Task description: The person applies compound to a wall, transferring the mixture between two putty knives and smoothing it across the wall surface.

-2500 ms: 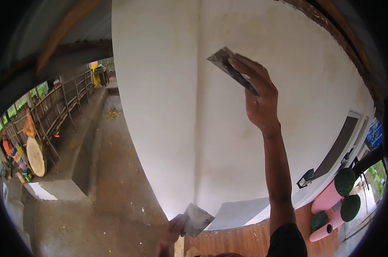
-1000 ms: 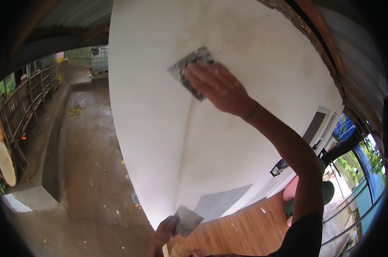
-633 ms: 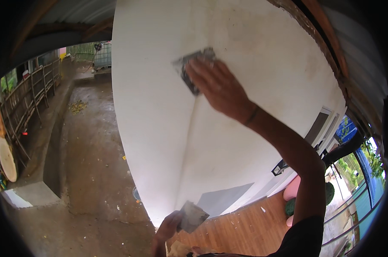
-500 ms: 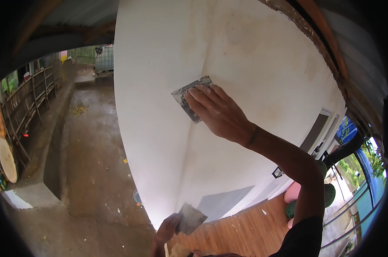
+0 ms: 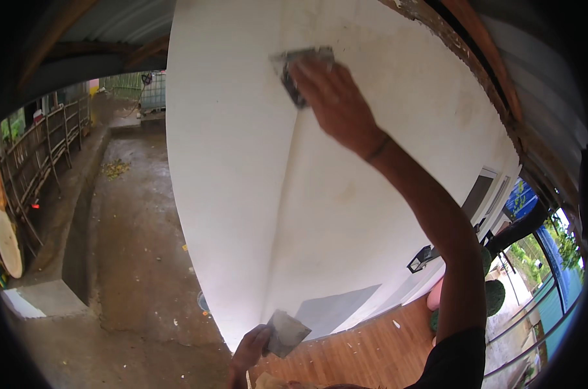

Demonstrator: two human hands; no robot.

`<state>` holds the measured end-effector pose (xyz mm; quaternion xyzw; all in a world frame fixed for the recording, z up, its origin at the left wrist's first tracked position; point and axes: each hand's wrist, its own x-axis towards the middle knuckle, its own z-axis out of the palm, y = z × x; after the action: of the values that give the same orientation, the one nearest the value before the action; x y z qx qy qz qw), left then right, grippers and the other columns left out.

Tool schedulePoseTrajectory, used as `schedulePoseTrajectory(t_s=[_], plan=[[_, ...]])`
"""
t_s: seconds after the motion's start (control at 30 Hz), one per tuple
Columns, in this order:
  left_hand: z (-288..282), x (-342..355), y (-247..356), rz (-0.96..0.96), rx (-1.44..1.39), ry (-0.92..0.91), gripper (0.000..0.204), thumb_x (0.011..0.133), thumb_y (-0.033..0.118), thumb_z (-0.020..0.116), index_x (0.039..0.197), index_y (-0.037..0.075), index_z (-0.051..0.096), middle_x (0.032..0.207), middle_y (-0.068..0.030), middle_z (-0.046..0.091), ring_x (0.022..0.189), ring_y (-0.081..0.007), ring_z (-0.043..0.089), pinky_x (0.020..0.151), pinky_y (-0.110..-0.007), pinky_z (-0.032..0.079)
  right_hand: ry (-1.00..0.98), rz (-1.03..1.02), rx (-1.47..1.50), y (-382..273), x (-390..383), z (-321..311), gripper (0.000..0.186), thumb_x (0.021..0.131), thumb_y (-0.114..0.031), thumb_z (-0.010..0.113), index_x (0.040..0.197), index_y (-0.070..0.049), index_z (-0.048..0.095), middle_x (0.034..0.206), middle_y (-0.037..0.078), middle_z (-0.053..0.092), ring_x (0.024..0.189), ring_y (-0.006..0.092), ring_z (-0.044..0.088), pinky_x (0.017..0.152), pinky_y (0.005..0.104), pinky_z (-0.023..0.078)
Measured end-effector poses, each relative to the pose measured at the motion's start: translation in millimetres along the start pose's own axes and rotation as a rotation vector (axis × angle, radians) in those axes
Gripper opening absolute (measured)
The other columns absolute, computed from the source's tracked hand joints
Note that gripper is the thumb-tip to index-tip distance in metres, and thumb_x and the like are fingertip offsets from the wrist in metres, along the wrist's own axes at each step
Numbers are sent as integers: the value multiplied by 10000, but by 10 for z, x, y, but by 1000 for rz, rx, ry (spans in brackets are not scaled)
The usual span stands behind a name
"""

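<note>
My right hand (image 5: 338,100) is raised high against the white wall (image 5: 229,168), fingers pressed over a flat, putty-smeared scraper blade (image 5: 293,89). Motion blurs the blade and fingertips somewhat. The blade lies on the wall surface, at the upper end of a faint vertical crease. Low down, near the wall's bottom edge, my left hand (image 5: 250,347) grips a second scraper blade (image 5: 288,333), which carries pale putty on its face. Brownish stains mark the wall to the right of my right hand.
Wood-look flooring (image 5: 365,356) runs below the wall at right, with a wall lantern (image 5: 420,259) and potted greenery (image 5: 495,297) beyond. To the left lie a wet concrete passage (image 5: 138,240) and a stick fence (image 5: 54,149). Corrugated roofing (image 5: 125,29) and wooden beams hang overhead.
My right hand has slid the scraper blade up the wall, along the crease. My left hand and its blade stay nearly in place.
</note>
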<state>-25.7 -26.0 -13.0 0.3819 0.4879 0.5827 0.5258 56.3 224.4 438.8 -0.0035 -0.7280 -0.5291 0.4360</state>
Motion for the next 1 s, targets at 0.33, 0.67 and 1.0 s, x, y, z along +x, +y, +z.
schedulePoseTrajectory(t_s=[0.33, 0.67, 1.0], plan=[[89, 66, -42, 27, -36, -49, 300, 1043, 264, 454, 1052, 5, 605, 696, 0, 540, 576, -75, 480, 521, -236, 399, 116, -6, 1, 509, 386, -282, 474, 828, 37, 549, 1294, -49, 555, 1296, 100, 571, 1176, 273, 539, 991, 421, 407], [123, 70, -27, -66, -37, -107, 289, 1025, 276, 488, 1126, 29, 599, 801, 11, 583, 643, -69, 484, 556, -235, 408, 205, -50, -105, 802, 703, 60, 346, 833, -35, 553, 1178, -33, 581, 1194, 100, 599, 1079, 278, 563, 954, 431, 419], [-6, 67, -117, 35, -73, -41, 292, 1044, 261, 453, 1044, -1, 583, 702, 5, 517, 582, -80, 459, 528, -241, 386, -118, -65, 174, -287, -180, -303, 495, 848, 12, 568, 1340, -34, 537, 1381, 97, 529, 1223, 244, 528, 1028, 435, 391]])
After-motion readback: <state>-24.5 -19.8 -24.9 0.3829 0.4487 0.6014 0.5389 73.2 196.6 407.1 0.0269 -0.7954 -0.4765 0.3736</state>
